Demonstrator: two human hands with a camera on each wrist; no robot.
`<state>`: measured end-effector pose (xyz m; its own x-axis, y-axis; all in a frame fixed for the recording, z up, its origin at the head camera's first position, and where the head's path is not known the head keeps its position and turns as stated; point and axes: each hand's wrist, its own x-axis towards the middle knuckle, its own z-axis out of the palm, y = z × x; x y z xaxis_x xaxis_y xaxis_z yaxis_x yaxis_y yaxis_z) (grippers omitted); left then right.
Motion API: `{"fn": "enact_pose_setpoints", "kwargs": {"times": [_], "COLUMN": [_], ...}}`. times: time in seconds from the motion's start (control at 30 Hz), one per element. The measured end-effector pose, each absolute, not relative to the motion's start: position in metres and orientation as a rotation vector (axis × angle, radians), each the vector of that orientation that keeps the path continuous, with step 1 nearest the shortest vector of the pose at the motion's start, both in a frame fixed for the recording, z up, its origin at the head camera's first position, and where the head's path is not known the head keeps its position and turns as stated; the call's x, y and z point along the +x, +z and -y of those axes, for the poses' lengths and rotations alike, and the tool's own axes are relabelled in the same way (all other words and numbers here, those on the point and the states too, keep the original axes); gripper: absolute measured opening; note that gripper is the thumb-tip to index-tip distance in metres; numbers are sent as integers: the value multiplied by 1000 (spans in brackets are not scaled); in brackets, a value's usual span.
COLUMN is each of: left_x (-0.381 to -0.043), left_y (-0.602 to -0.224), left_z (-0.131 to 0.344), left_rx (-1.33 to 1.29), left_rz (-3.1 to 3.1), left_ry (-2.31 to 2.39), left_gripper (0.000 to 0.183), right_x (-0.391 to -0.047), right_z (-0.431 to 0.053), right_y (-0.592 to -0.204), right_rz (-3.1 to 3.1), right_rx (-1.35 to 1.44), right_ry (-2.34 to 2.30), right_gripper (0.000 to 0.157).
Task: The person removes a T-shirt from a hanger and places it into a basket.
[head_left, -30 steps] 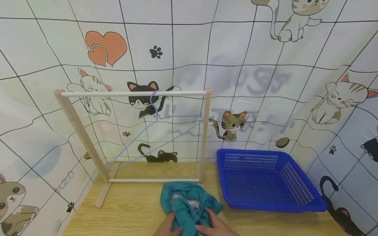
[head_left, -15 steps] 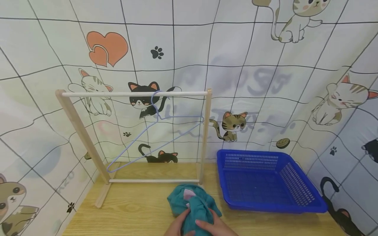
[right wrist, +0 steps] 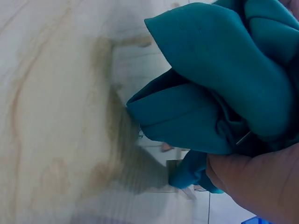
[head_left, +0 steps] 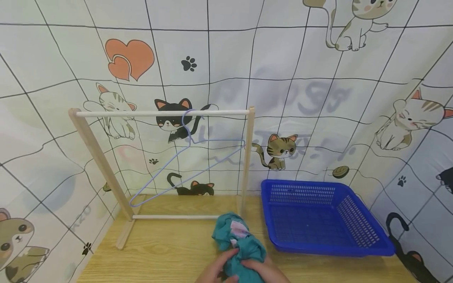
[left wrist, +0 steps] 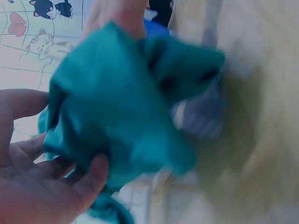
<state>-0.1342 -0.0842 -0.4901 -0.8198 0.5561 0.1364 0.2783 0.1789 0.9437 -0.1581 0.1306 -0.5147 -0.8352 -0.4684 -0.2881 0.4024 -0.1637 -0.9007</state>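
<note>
A crumpled teal garment (head_left: 249, 249) with a pale pink and white patch is bunched up between both hands near the table's front. My left hand (head_left: 218, 269) grips its left side; in the left wrist view, the left hand's fingers (left wrist: 91, 182) curl against the cloth. From the right, my right hand (head_left: 267, 271) holds the bundle, its thumb lying across the folds. The right wrist view shows the right hand (right wrist: 261, 182) beneath loose, hem-like folds of the garment (right wrist: 205, 93). Part of each hand is covered by cloth.
Behind and to the left stands a wooden rack (head_left: 249, 157), with a lilac wire hanger (head_left: 159, 173) hooked over its top bar. A blue perforated basket (head_left: 336, 251) sits at the right on the wood-grain table (head_left: 166, 251). Cat-print sheeting (head_left: 230, 51) encloses the back and sides.
Both hands have turned and gathered the garment into a narrower bundle, shifting it somewhat to the right. The pale patch has become more exposed. Rack, hanger and basket stay put.
</note>
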Motion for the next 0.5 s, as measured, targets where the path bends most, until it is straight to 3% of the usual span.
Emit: {"fn": "enact_pose_setpoints", "kwargs": {"times": [0.13, 0.23, 0.37, 0.5], "left_x": [-135, -134, -133, -135], "left_y": [-477, -465, -453, -450], "left_z": [99, 111, 124, 133], "left_rx": [872, 827, 689, 613], "left_rz": [-2472, -2721, -3084, -3250], "left_ry": [1565, 1458, 1201, 959], "left_gripper": [41, 38, 40, 48], "right_x": [-159, -160, -160, -159], "right_z": [-135, -138, -142, -144], "right_y": [-508, -503, -497, -491], "right_rz": [-1566, -1648, -1724, -1725], "right_rx": [-94, -47, 9, -17], "right_ry": [-2010, -1952, -1904, -1910], "right_gripper": [57, 66, 81, 83]}}
